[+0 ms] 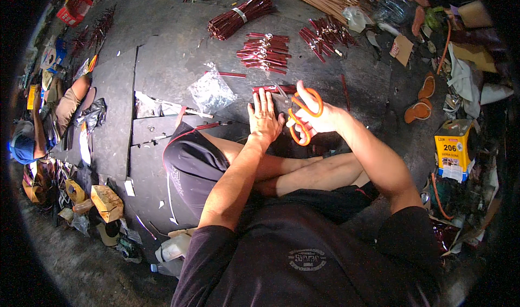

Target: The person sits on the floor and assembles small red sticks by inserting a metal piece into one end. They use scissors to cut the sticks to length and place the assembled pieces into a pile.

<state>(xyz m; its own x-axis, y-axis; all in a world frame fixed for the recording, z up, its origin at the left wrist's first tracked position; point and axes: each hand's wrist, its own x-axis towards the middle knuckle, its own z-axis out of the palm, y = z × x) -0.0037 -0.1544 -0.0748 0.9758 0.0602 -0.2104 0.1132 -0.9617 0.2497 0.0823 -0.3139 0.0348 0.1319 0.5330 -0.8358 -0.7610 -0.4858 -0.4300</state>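
Short dark red strips (261,89) are positioned on the dark floor (168,47), inward from its far edge. The fingers of the left hand (264,124) are extended flat over the strips' left part, with the thumb spread apart. Orange-handled scissors (320,110) are gripped by the right hand (331,120), its fingers clamped on the handle loops; blade contact cannot be determined. Toward the floor's far edge, a red stack (265,53) and a banded bundle (241,17) are placed.
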